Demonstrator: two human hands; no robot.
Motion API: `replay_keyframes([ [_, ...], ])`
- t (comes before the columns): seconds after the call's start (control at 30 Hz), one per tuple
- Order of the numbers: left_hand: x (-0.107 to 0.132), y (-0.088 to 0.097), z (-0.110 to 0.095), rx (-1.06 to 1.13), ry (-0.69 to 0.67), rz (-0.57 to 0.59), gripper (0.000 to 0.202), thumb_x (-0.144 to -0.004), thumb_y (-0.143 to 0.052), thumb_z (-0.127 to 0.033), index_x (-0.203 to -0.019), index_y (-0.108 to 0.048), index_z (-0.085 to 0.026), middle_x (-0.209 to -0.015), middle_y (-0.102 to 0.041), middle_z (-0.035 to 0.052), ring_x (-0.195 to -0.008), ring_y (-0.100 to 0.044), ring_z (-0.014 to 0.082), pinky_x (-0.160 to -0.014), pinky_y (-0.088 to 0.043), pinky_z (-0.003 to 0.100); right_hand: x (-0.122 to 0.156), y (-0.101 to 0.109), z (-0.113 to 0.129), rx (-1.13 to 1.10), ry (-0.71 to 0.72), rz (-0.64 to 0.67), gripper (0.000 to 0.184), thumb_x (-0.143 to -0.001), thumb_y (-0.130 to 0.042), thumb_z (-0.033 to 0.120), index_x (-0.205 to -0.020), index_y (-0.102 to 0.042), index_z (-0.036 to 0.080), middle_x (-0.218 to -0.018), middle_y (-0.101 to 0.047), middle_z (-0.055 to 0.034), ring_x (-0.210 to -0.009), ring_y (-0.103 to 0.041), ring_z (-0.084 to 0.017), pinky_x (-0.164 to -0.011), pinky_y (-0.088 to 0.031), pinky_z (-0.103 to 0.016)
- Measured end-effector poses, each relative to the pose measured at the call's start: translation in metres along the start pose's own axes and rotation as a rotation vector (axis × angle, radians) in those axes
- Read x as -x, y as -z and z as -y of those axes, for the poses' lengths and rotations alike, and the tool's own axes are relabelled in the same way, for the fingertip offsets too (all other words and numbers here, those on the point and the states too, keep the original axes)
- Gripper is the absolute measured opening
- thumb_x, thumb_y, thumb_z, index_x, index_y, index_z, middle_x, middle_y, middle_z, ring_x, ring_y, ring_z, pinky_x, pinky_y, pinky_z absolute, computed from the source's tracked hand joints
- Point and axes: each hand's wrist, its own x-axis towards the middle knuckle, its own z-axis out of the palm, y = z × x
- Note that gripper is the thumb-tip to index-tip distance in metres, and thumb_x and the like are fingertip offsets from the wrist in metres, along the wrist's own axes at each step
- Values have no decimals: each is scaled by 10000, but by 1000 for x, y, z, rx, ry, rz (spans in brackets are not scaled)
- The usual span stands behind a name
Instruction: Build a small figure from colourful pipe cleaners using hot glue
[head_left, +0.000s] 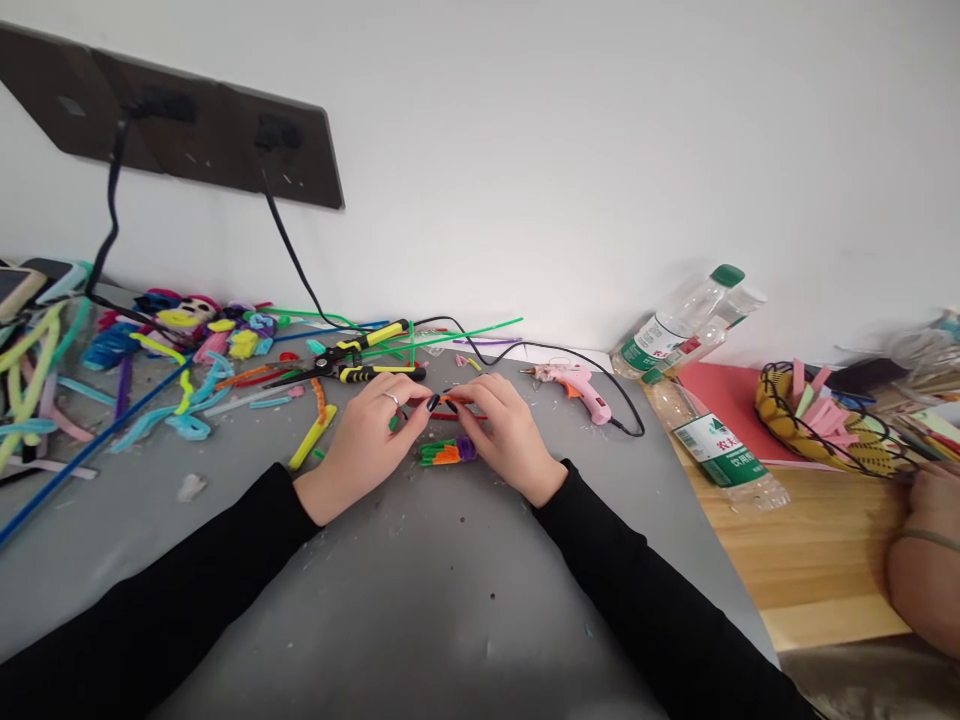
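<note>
Between my two hands, at the middle of the table, is a thin orange pipe cleaner (444, 398), pinched from both sides. My left hand (379, 425), with a ring on one finger, has its thumb and forefinger closed on one part. Close beside it, my right hand (504, 430) pinches the other part. Fingers hide much of the piece. A red strip shows just under the fingertips; whether it is held I cannot tell. Below them lies a small bundle of green, orange and purple pipe cleaner (448, 452), touching or nearly touching my right fingers.
Yellow-and-black pliers (367, 355) lie behind my left hand. A pink glue gun (577, 390) with a black cord rests right. Loose pipe cleaners (187, 400) crowd the left. Plastic bottles (724, 455), a yellow basket (780, 405) and another person's arm (926, 560) are farther right.
</note>
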Motion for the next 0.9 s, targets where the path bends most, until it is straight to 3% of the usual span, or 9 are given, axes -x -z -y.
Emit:
replay_keyframes([
  [0.37, -1, 2, 0, 3, 63, 31, 220, -966, -492, -319, -916, -681, -219, -968, -741, 63, -923, -700, 231, -830, -568, 349, 1, -1, -1, -10, -11, 21, 198, -1050, -463, 205, -1108, -652, 221, -987, -689, -84, -944, -617, -222, -861, -517, -360],
  [0.6, -1, 1, -1, -2, 47, 26, 230, -968, -496, -320, -912, -690, -209, -932, -734, 61, -811, -683, 212, -707, -552, 317, 0, 0, 0, -28, -1, 9, 209, -1059, -447, 222, -1081, -655, 216, -986, -698, -84, -935, -620, -217, -857, -523, -365],
  [0.9, -1, 1, 2, 10, 57, 29, 234, -971, -506, -329, -917, -696, -204, -943, -735, 64, -785, -667, 202, -666, -533, 307, 0, 0, 0, -43, -4, 23, 203, -1050, -456, 214, -1088, -655, 216, -998, -692, -81, -939, -609, -215, -858, -517, -361],
])
